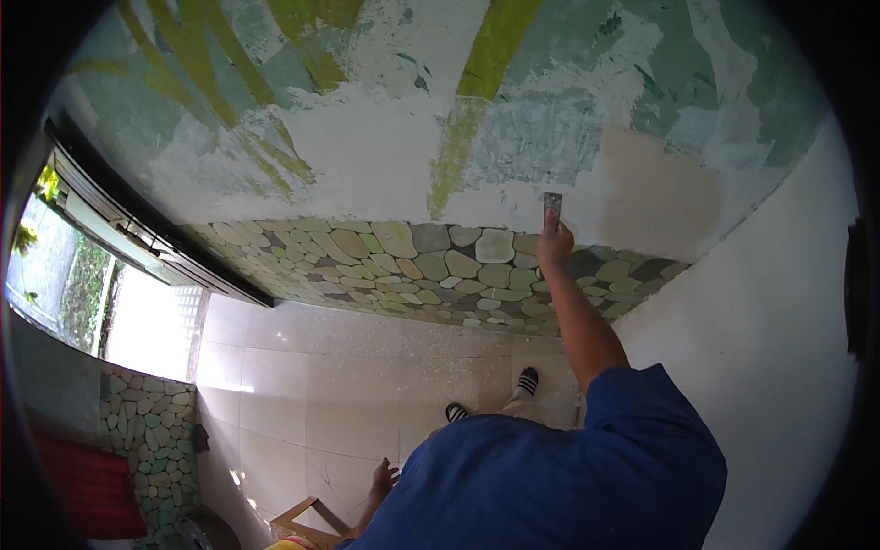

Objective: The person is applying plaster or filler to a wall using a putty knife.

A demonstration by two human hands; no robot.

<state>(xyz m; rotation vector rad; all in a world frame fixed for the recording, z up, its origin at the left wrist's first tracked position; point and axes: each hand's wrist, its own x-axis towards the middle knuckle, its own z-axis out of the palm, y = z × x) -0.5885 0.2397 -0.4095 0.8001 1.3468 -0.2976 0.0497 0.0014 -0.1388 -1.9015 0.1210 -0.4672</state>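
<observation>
Where the right hand (555,246) grips: 1 flat grey rectangular scraper (553,199), before green-and-white painted wall (385,147).
Left hand (385,478): fingers loosely spread.

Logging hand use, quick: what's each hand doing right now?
Left hand: loosely open, nothing visible in it.
Right hand: closed, holding a flat scraper up at the wall.

Floor (275,394) = pale glossy tiles with thin dark joints, running up to the foot of the pebble-stone wall band (412,266). White specks (440,353) scattered on it near the band; two worn black-and-white striped slide sandals (527,380) also near the band, right one closer. Brown wooden frame (295,515) well apart from the band, floor contact unclear.
</observation>
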